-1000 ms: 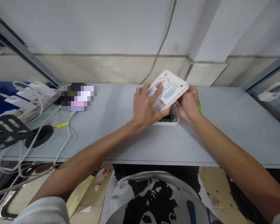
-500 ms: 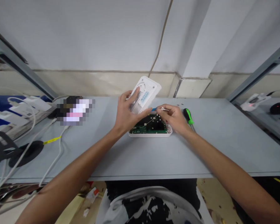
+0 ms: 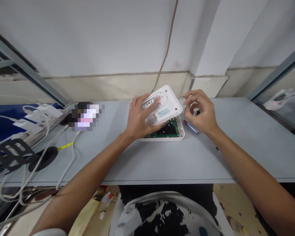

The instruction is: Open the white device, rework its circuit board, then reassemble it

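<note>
A white perforated cover [image 3: 170, 98] with a label is tilted above an open white housing [image 3: 172, 139]. My left hand [image 3: 140, 116] grips the cover by its left part, thumb and fingers around it. Inside the housing, partly hidden under the cover, lies a green circuit board [image 3: 180, 131] with a black area and a thin wire. My right hand [image 3: 201, 109] is raised to the right of the cover, apart from it, its fingers curled and spread with nothing visible between them. A blue and red pen-like tool [image 3: 191, 127] rests on the table just right of the housing.
On the left are a pixelated phone-like object [image 3: 87, 116], white adapters [image 3: 36, 114], a black stand [image 3: 43, 159] and looping white cables. A white device [image 3: 279, 99] sits at the far right. Metal frame posts flank the grey table [image 3: 137, 167].
The cover has come lower and turned flatter in my left hand. My right hand has moved right, away from the housing, and its fingers have opened. The pen-like tool now shows on the table.
</note>
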Action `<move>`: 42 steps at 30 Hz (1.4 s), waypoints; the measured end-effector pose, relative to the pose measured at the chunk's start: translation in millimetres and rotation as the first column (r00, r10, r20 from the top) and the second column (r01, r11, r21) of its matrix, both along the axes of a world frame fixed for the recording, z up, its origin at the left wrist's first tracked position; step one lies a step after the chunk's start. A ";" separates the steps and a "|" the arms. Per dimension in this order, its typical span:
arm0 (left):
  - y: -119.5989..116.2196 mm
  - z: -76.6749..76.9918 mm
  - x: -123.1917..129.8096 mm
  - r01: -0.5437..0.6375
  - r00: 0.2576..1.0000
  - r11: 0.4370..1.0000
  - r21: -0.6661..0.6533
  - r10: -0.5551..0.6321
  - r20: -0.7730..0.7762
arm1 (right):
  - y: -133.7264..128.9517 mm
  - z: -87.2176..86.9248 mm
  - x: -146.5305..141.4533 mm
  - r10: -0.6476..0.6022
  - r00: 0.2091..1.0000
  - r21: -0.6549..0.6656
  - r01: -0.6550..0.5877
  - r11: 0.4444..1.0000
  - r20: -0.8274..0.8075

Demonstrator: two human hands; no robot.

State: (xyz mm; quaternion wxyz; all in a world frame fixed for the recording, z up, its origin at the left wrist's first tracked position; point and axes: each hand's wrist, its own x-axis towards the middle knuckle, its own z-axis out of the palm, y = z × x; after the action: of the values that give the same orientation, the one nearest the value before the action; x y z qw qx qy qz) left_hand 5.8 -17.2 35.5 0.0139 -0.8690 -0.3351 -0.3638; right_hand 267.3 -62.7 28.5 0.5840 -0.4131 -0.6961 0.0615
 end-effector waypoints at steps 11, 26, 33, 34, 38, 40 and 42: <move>1.2 11.8 -6.4 0.440 0.894 0.803 -0.402 -0.350 0.281 | 0.0 -2.2 12.8 -0.138 0.948 0.363 0.026 0.931 0.287; 31.7 -31.2 -8.0 -0.196 0.980 0.874 -0.444 0.196 -0.046 | 18.4 -11.1 0.1 -0.004 0.635 -0.169 -0.200 0.965 -0.773; 27.7 -30.2 -5.5 -0.123 0.982 0.937 -0.326 0.163 0.098 | 11.0 -9.7 -0.3 0.013 0.695 -0.218 -0.243 0.945 -0.719; 26.7 -26.8 -6.9 -0.091 0.978 0.965 -0.248 0.133 0.159 | 9.4 -8.7 -2.0 0.017 0.702 -0.223 -0.250 0.942 -0.712; 18.1 -9.9 -10.0 0.050 0.956 0.993 0.107 -0.079 0.283 | 2.8 -4.3 -10.8 0.006 0.690 -0.275 -0.297 0.914 -0.724; 13.8 -3.3 -9.5 0.090 0.953 0.967 0.240 -0.154 0.262 | 0.8 -2.6 -13.0 -0.009 0.675 -0.313 -0.330 0.891 -0.737; 11.3 0.7 -8.5 0.118 0.943 0.943 0.310 -0.204 0.262 | 0.3 -1.0 -11.8 0.003 0.677 -0.335 -0.368 0.868 -0.736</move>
State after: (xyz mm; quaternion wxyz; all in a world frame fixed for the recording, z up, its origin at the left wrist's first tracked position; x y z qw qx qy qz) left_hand -2.7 -5.9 36.2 0.0620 -0.8193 -0.2038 -0.5322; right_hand 255.5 -62.4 27.5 0.6835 -0.4061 -0.4180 0.4396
